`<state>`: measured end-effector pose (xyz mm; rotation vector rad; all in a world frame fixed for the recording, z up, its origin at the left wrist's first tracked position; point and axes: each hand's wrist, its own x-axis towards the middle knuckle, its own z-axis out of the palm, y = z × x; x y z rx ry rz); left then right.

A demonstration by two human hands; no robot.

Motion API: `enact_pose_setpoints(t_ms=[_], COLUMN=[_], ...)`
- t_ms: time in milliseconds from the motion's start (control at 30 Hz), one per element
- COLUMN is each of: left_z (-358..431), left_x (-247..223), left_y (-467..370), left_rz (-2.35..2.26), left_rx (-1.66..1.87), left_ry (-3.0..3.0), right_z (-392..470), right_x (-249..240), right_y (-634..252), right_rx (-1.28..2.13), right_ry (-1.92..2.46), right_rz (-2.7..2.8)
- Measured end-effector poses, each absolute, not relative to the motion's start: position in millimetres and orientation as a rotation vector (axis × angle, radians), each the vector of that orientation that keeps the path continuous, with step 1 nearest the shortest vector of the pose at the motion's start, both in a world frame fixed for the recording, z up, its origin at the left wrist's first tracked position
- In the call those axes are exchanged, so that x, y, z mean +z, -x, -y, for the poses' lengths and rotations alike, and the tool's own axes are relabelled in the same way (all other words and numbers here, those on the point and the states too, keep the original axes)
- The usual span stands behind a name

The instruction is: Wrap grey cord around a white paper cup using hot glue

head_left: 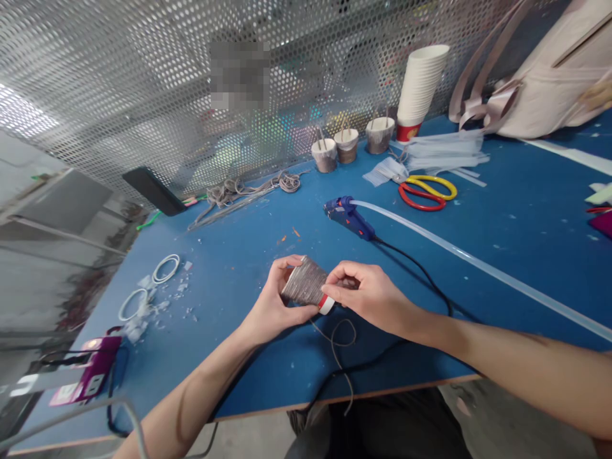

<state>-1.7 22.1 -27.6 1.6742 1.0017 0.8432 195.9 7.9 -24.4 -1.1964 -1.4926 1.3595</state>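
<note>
My left hand (269,305) grips a paper cup (306,284) lying on its side above the blue table (239,255); brown-grey twine is wound around most of the cup, and its red and white base shows at the right. My right hand (370,294) pinches the cup's base end, fingers on the twine. A loose end of twine (340,341) curls down from the cup over the table's front edge.
A blue glue gun (349,217) with a long clear glue stick and black cord lies behind the hands. Farther back: red and yellow scissors (427,191), a stack of paper cups (421,89), three wrapped cups (348,145), a twine bundle (248,188). White rings (165,268) and a purple power strip (90,376) sit left.
</note>
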Motion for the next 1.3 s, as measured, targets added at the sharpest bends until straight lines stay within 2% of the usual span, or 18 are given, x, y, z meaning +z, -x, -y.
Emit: enact_pose_setpoints(t_ms=[667, 1300], left_z=[-19.6, -22.7], left_x=[-23.2, -25.6], left_y=[-2.4, 0.0], left_rz=[-1.026, -0.990], left_rx=[0.918, 0.918], left_ry=[-1.636, -1.586], right_z=[-4.7, -5.8], right_x=[-22.9, -23.2], right_y=[-192.7, -194.1], right_rx=[1.493, 1.477], right_ry=[1.168, 1.177], right_rz=[1.396, 1.415])
